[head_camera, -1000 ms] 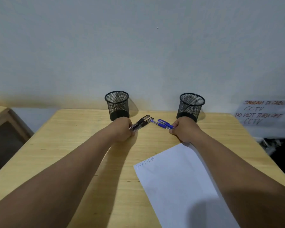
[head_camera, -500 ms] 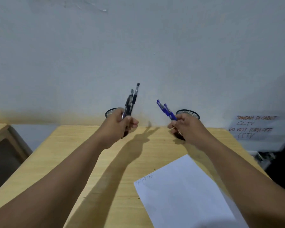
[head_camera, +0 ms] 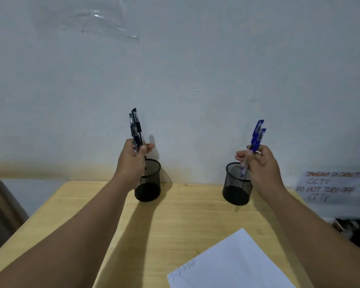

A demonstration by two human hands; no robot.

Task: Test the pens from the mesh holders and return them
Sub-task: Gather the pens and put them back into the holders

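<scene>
Two black mesh holders stand at the back of the wooden desk: the left holder (head_camera: 149, 181) and the right holder (head_camera: 237, 185). My left hand (head_camera: 132, 161) grips a bunch of black pens (head_camera: 136, 129) upright, just above and in front of the left holder's rim. My right hand (head_camera: 260, 163) grips blue pens (head_camera: 257, 135) tilted slightly, caps up, with their lower tips reaching into the right holder's mouth. A white sheet of paper (head_camera: 233, 265) with small pen scribbles lies at the near right of the desk.
The pale wall rises right behind the holders. A handwritten CCTV notice (head_camera: 328, 186) hangs at the right, with dark clutter (head_camera: 345, 225) below it beyond the desk's right edge. Another piece of wooden furniture (head_camera: 0, 213) stands at the left.
Both hands lifted the pens from the desk and spread apart. They now hold them upright over the holders, the blue pens' tips dipping into the right holder.
</scene>
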